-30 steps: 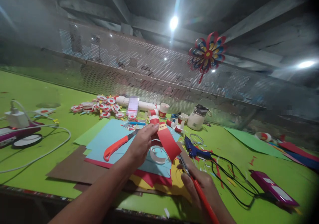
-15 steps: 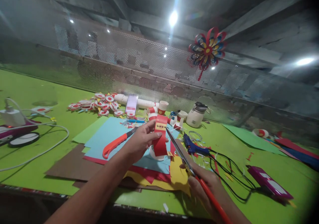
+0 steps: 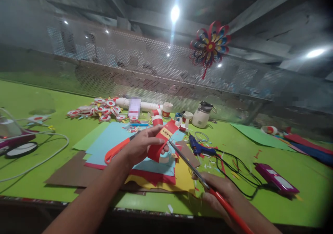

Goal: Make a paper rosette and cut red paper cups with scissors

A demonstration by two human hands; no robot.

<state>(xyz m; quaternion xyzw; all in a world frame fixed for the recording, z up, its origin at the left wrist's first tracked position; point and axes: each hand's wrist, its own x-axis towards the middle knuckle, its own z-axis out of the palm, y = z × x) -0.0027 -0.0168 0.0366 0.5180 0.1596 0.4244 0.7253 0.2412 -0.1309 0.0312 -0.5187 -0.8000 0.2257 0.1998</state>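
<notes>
My left hand (image 3: 140, 145) holds a red paper strip (image 3: 160, 140) with a yellow patterned band, tilted up to the right above a stack of coloured paper sheets (image 3: 114, 147). My right hand (image 3: 221, 192) grips red-handled scissors (image 3: 189, 164); their blade tips meet the strip's right edge near my left fingers. A second pair of red-handled scissors (image 3: 116, 150) lies on the blue sheet just behind my left hand.
On the green table (image 3: 52, 123) lie a blue glue gun (image 3: 199, 148) with black cable, a purple case (image 3: 276, 180), a white jug (image 3: 202, 116), paper cups (image 3: 166, 109), several red-white discs (image 3: 99, 109), and a charger cable (image 3: 39, 161) at left. A paper pinwheel (image 3: 210, 46) hangs on the mesh wall.
My left hand turned the red strip from hanging down to slanting up-right. My right hand raised the scissors until the blades reached the strip's edge. The view drifted slightly.
</notes>
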